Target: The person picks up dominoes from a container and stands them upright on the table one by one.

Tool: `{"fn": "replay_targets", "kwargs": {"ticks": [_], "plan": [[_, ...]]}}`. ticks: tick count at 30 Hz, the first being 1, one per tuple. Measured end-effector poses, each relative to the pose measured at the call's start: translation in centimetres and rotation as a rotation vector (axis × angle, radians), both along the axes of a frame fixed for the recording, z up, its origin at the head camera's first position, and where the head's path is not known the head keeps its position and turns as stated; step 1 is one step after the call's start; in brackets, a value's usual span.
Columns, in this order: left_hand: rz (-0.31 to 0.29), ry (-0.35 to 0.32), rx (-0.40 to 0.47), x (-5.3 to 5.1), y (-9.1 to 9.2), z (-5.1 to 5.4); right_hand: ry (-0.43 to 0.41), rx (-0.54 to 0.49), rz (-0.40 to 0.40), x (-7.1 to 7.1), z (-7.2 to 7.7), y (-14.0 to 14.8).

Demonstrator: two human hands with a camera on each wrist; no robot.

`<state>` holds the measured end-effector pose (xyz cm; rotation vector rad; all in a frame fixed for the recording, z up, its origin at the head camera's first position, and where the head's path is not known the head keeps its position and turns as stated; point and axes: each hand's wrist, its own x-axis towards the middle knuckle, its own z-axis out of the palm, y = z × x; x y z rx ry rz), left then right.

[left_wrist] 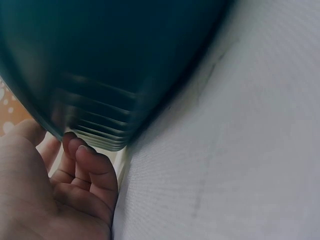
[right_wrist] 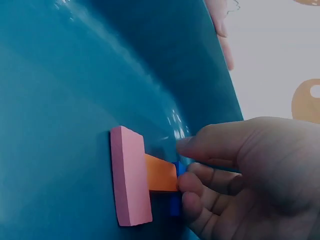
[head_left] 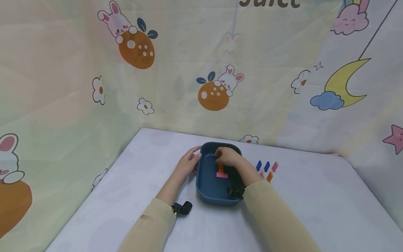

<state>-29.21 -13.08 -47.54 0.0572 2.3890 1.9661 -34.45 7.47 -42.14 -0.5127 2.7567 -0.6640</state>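
Note:
A dark blue plastic bin with rounded corners stands on the table. My left hand grips its left rim; in the left wrist view the fingers curl beside the ribbed outer wall. Inside the bin, my right hand reaches to the far end. A pink block stands on its long edge there, with an orange block set crosswise against it. At the orange block's other end is a blue block, partly hidden, which my right fingertips pinch, with the thumb near its upper end.
Right of the bin, several loose blocks lie on the white table: two blue blocks, a pink block, an orange block and another pink one partly hidden by the right arm. A patterned cloth hangs behind the table.

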Motion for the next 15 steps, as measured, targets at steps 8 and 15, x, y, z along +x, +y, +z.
{"fn": "replay_targets", "kwargs": {"ticks": [8,15], "plan": [[0.004,0.005,0.003,0.04,0.14,0.08,0.029,-0.041,0.011,0.08,-0.37,-0.03],[0.004,0.005,0.012,-0.01,0.17,-0.03,0.07,0.029,-0.003,0.27,-0.36,-0.2]]}}
